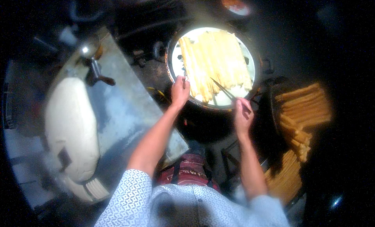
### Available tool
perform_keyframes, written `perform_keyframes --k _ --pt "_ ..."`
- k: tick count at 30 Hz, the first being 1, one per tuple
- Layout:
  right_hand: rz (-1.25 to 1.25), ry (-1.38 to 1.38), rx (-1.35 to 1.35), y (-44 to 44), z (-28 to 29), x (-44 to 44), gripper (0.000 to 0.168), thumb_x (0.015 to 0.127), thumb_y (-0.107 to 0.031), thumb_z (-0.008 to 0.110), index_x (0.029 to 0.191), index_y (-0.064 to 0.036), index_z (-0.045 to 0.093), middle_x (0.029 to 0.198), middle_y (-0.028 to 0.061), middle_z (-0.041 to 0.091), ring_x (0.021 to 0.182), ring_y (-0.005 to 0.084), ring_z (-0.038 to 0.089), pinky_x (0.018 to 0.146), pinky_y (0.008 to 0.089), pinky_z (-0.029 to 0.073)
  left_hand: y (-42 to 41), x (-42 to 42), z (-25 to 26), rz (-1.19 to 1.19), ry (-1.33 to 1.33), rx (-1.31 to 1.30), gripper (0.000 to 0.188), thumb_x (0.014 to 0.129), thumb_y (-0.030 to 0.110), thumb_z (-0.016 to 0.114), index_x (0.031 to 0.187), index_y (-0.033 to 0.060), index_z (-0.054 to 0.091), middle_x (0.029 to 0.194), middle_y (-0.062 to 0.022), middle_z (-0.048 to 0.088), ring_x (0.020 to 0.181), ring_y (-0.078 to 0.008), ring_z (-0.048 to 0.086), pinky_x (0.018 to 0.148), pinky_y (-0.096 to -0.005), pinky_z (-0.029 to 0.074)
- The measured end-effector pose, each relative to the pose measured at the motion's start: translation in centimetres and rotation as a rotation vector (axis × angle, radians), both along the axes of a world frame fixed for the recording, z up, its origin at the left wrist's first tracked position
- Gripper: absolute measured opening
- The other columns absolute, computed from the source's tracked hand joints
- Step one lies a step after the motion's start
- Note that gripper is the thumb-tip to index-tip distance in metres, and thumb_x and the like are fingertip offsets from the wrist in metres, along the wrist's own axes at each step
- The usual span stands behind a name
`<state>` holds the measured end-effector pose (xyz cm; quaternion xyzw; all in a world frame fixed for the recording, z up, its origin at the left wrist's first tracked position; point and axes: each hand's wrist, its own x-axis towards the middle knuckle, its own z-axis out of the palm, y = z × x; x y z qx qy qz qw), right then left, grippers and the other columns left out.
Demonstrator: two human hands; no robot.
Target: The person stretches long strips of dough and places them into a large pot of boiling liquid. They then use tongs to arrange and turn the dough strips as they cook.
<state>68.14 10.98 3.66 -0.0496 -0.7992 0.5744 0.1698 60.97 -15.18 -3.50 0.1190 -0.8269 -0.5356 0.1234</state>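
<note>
A round pan (169,58) in front of me holds a row of long pale golden dough sticks (216,60) lying side by side in bright, glaring oil. At the pan's near left rim, my left hand (180,91) is closed around a thin dark stick, mostly hidden by the fingers. My right hand (243,114), at the near right rim, grips long thin dark chopsticks (224,88). Their tips reach left to the near ends of the dough sticks; glare hides whether they touch.
On my left, a metal-topped table (123,98) bears a large slab of white dough (71,124), cut dough strips (96,188) and a shiny metal tool with a handle (95,68). Browned fried dough sticks (304,107) are piled on my right. A red-and-white round thing (236,6) is beyond the pan.
</note>
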Motion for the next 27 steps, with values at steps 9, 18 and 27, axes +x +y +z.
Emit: perform_keyframes --k 9,18,27 --pt "0.133 -0.021 -0.067 -5.0 -0.7 -2.2 0.019 0.099 -0.015 0.066 0.11 -0.001 0.072 0.106 0.0067 0.072 0.097 0.015 0.066 0.085 0.0298 0.053 -0.2 0.0 -0.6 -0.004 0.015 0.004 0.024 0.097 0.024 0.06 0.106 0.0015 0.057 0.078 -0.0208 0.066 0.072 -0.0382 0.066 0.069 -0.0465 0.05" --pt "0.308 0.036 0.02 -8.1 -3.0 -4.8 0.018 0.098 -0.011 0.066 0.111 0.0 0.07 0.107 0.0136 0.071 0.1 0.021 0.068 0.088 0.0324 0.053 0.1 0.7 1.0 0.007 -0.029 0.023 0.023 0.096 0.023 0.063 0.105 0.0023 0.06 0.081 -0.0162 0.067 0.074 -0.0262 0.065 0.071 -0.0404 0.051" --pt "0.354 0.062 0.109 -8.5 -4.6 -5.4 0.017 0.095 -0.008 0.066 0.11 -0.001 0.07 0.108 0.0177 0.071 0.097 0.0281 0.07 0.087 0.0357 0.053 -0.1 0.9 0.4 0.026 -0.029 0.003 0.025 0.097 0.026 0.061 0.106 0.0027 0.061 0.084 -0.0175 0.068 0.077 -0.0274 0.067 0.073 -0.0406 0.051"
